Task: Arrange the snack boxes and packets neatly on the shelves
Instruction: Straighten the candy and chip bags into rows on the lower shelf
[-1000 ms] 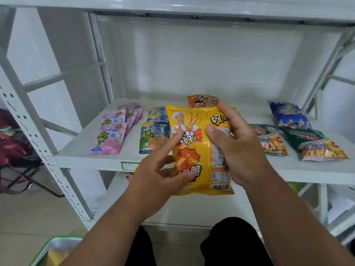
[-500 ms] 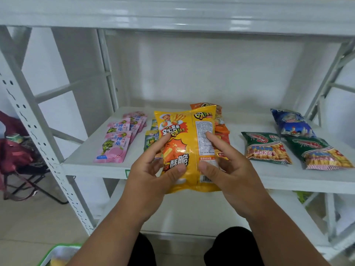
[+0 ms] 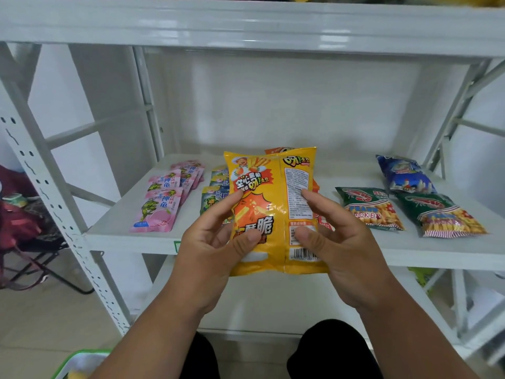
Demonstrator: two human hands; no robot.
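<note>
Yellow snack packet held upright before the middle shelf.
Your left hand and right hand grasp its sides; since a second ago you have squared it, ready for shelving.

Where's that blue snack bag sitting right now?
In the head view the blue snack bag lies at the back right of the middle shelf, just behind the two green prawn cracker packets, near the right rear upright.

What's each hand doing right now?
Left hand: grips the yellow snack packet.
Right hand: grips the same packet's other side.
</note>
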